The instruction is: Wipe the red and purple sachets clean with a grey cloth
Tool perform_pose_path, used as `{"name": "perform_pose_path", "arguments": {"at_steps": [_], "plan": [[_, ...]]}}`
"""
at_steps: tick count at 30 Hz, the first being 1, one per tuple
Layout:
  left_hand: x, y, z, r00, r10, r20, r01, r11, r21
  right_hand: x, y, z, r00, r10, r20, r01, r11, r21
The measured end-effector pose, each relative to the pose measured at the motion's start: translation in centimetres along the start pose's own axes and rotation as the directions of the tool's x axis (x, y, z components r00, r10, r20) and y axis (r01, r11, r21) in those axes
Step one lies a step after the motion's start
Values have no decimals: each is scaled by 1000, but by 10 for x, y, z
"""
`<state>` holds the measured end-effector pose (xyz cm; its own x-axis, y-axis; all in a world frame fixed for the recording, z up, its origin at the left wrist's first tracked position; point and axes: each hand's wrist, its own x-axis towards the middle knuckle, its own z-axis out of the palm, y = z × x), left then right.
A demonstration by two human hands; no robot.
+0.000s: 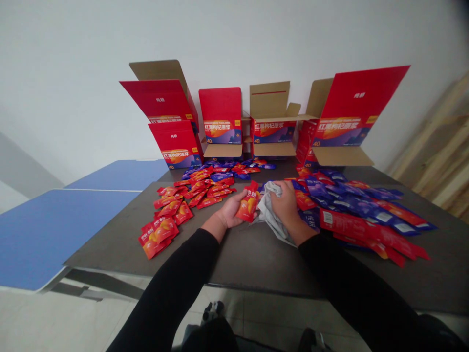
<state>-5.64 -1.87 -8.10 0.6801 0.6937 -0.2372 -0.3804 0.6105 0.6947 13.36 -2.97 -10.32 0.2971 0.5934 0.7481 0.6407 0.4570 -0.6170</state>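
In the head view my left hand (232,210) is closed around a red sachet (248,201) with orange fruit printed on it, held over the dark table. My right hand (286,205) grips a crumpled grey cloth (270,215), close beside the sachet; whether the two touch I cannot tell. Left of my hands lie several red sachets (161,230) in loose rows, with blue and red ones (223,176) behind. To the right, a heap of blue sachets (340,195) and red sachets (359,227) spreads past my right wrist.
Several red and blue cartons, among them a left one (178,146) and a right one (340,127), stand along the back with flaps open. The dark table (252,264) has its front edge near my body. A blue tabletop (84,220) adjoins at left.
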Motion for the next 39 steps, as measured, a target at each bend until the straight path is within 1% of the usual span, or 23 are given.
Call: {"name": "perform_pose_path", "arguments": {"at_steps": [2, 3, 4, 5, 7, 9, 10, 11, 12, 13, 14, 17, 20, 23, 25, 28, 31, 35, 39], "plan": [[1, 4, -1, 1000, 21, -6, -21, 995, -100, -4, -5, -1, 994, -84, 65, 82, 996, 33], [2, 5, -1, 999, 38, -12, -39, 990, -135, -7, -9, -1, 982, -143, 120, 137, 989, 61], [3, 6, -2, 998, 55, -19, -57, 986, -157, -10, -13, -1, 961, -209, 181, 195, 976, 96], [4, 6, -2, 997, 71, -26, -74, 982, -171, -14, -17, -1, 929, -279, 244, 251, 958, 138], [5, 5, -1, 996, 88, -35, -92, 979, -184, -21, -26, 0, 849, -400, 347, 339, 914, 223], [5, 3, 1, 996, 77, -38, -83, 977, -195, -27, -32, 1, 760, -493, 423, 402, 869, 289], [5, 2, 2, 997, 66, -34, -71, 977, -201, -28, -35, 1, 726, -521, 449, 423, 853, 306], [4, 2, 4, 998, 57, -29, -62, 977, -204, -30, -36, 2, 701, -538, 468, 438, 843, 313], [4, 1, 5, 998, 53, -24, -56, 977, -204, -30, -37, 2, 690, -542, 480, 445, 841, 310], [3, -1, 7, 999, 48, -20, -51, 979, -199, -30, -37, 3, 694, -532, 485, 442, 847, 297], [2, -2, 8, 999, 37, -17, -40, 981, -189, -30, -36, 3, 710, -512, 484, 430, 859, 278], [0, -7, 11, 999, -32, -21, 29, 991, -131, -30, -32, 4, 776, -433, 458, 371, 901, 223], [0, -13, 13, 996, -81, -34, 78, 995, -69, -29, -27, 5, 846, -362, 391, 311, 931, 191], [1, -17, 16, 997, -75, -10, 75, 997, -31, -27, -23, 6, 917, -259, 303, 226, 964, 141], [1, -19, 18, 998, -59, 3, 59, 998, -7, -25, -21, 7, 947, -198, 253, 174, 978, 113], [2, -22, 20, 1000, -27, -16, 27, 999, 44, -21, -18, 7, 972, -129, 194, 114, 990, 84], [3, -24, 19, 999, -29, -21, 31, 994, 106, -18, -14, 8, 989, -73, 131, 65, 996, 64], [1, -22, 15, 1000, -16, 2, 16, 981, 191, -15, -9, 8, 996, -27, 85, 21, 998, 67], [-7, -14, 8, 999, -12, 30, 2, 950, 311, -10, -2, 10, 998, 45, 37, -48, 997, 65]]}}
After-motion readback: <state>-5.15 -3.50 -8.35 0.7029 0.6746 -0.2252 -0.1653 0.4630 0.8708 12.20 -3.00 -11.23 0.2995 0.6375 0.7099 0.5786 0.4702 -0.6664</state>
